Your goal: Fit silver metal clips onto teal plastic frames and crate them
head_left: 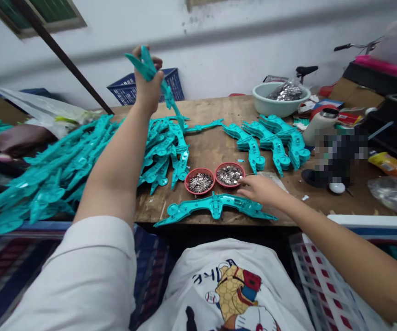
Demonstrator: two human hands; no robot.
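Raised over the back of the workbench, my left hand is closed around a long teal plastic part, whose lower end hangs by other teal parts on the bench. My right hand is at the right red basket, fingertips pinched at its rim with a small shiny metal piece at their tips. The left red basket also holds small metal pieces. Close to the front edge lies a single teal plastic part, stretched sideways.
A big heap of teal parts covers the left side. Neat stacks of teal parts lie right of centre. Behind them stands a pale green basin with a bag of metal pieces. A bottle is at the right.
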